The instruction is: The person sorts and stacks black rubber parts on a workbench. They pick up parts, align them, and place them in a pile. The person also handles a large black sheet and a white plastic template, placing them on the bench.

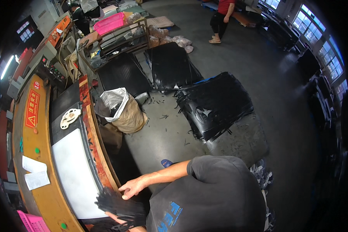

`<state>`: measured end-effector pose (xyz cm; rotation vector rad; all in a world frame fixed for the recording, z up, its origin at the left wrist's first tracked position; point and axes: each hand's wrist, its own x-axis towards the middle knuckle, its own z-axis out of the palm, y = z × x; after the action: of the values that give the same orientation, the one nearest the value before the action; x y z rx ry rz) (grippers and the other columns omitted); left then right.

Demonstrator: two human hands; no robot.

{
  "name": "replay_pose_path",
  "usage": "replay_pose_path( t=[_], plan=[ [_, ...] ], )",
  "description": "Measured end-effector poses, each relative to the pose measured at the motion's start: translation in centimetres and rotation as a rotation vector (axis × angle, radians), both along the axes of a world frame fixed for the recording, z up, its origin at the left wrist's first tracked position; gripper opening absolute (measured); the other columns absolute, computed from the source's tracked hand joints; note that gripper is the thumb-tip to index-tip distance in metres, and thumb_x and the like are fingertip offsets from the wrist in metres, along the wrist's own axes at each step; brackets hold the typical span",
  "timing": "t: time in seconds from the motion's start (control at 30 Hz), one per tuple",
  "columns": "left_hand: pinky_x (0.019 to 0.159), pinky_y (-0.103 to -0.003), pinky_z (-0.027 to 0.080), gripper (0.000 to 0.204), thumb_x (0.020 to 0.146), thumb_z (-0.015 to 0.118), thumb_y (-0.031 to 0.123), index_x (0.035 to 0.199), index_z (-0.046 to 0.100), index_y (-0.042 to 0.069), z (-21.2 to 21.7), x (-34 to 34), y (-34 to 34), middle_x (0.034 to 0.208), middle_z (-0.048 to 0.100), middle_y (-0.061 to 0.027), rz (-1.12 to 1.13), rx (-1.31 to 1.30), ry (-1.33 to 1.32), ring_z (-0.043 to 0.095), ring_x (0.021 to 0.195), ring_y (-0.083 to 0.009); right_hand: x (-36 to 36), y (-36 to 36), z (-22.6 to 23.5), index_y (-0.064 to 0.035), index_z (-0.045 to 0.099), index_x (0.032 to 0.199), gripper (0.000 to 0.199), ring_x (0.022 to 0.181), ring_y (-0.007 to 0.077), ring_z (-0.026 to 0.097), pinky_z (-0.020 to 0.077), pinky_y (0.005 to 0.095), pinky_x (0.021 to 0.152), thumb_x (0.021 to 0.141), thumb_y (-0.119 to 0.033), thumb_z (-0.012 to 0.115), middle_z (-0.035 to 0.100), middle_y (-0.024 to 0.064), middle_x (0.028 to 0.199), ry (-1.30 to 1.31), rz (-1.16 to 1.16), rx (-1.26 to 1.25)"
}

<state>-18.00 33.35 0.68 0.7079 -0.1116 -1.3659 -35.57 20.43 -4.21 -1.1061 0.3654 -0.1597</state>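
A bundle of thin black strips (pixel 120 205) lies across my left hand (pixel 118 219) at the lower edge, beside the press bed. The strips cover much of that hand; its fingers show below them. My right hand (pixel 133 188) reaches in from the right, just above the bundle, thumb and forefinger apart. Nothing shows between them. To the left of both hands is a white cutting board (pixel 73 170) on the press bed. A cream cutting die with cut-out holes (pixel 70 118) rests beyond it.
A wooden rail (pixel 100 150) edges the bed. On the yellow press beam (pixel 40 143) are green buttons and papers. Beyond stands a lined sack (pixel 123 112). Stacks of black sheets (pixel 216 104) lie on the floor among scraps. A person in red (pixel 222 17) stands far off.
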Motion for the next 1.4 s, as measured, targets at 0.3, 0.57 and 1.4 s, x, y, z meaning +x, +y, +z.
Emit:
replay_pose_path(
  t=[0.3,0.57,1.4],
  plan=[
    [0.105,-0.049,0.055,0.071,0.109,0.049,0.055,0.152,0.048,-0.002,-2.0,3.0,0.7,0.146,0.058,-0.0198,-0.172,0.486,-0.418,0.062,0.127,-0.0346,0.2,6.4,4.0,-0.0022,0.041,0.152,0.099,0.127,0.0169,0.054,0.0556,0.0307,0.091,0.085,-0.062,0.082,0.057,0.0086,0.133,-0.19,-0.167,0.186],
    [0.093,-0.04,0.058,0.049,0.111,0.051,0.031,0.137,0.059,-0.009,-3.2,2.6,4.3,0.128,0.068,-0.0179,-0.189,0.425,-0.673,0.07,0.108,-0.028,3.0,10.1,-0.7,-0.0014,0.053,0.133,0.065,0.114,0.0155,0.061,0.0527,0.0333,0.097,0.084,-0.026,0.088,0.065,0.0077,0.121,0.005,-0.491,0.275],
    [0.092,-0.04,0.062,0.051,0.109,0.057,0.034,0.141,0.052,-0.005,1.5,0.7,1.5,0.129,0.065,-0.0196,0.105,0.211,-0.675,0.07,0.109,-0.0289,5.2,4.9,2.4,0.0027,0.066,0.133,0.055,0.112,0.0226,0.067,0.0525,0.0369,0.102,0.083,-0.015,0.08,0.072,0.0122,0.121,-0.235,-0.257,0.449]
  ],
)
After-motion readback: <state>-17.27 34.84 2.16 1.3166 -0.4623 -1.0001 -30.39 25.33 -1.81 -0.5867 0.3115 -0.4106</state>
